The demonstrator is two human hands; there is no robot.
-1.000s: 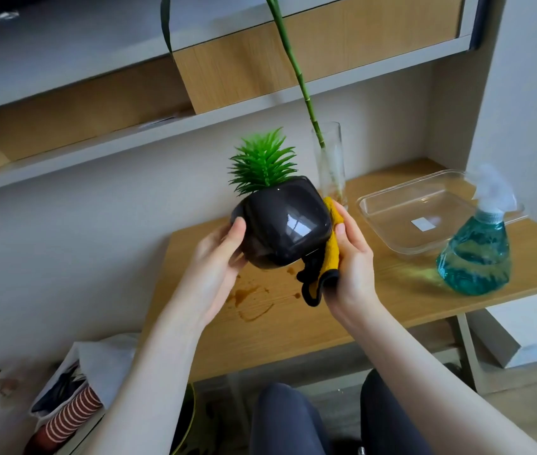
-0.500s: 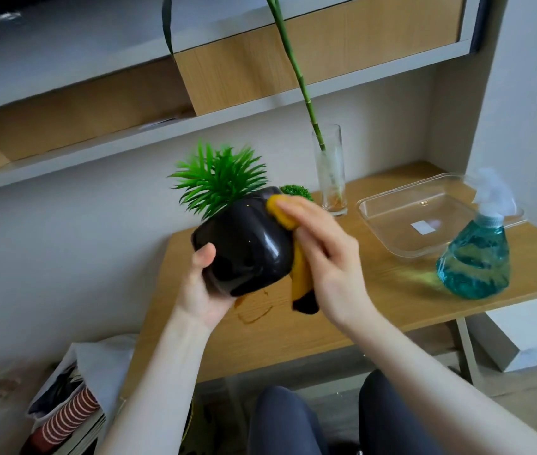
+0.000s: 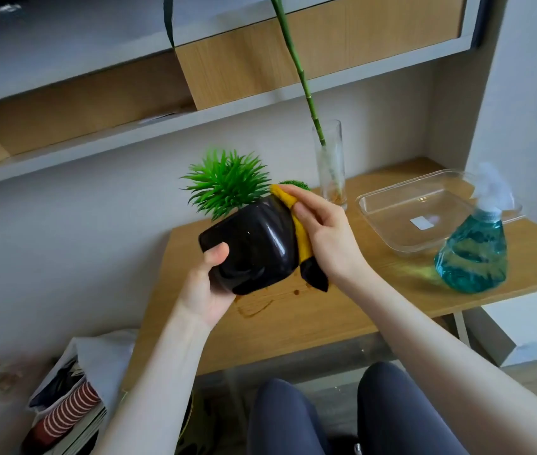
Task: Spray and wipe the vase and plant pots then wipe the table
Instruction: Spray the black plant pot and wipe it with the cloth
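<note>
The tilted black plant pot (image 3: 254, 247) is gripped by the left hand (image 3: 206, 287) above the bench (image 3: 326, 310); a yellow cloth (image 3: 298, 231) is pressed against it by the right hand (image 3: 326, 234).

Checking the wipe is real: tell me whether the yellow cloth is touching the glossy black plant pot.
Touching. The head view shows the right hand pressing the yellow cloth flat against the glossy black plant pot's side, with no gap.
</note>
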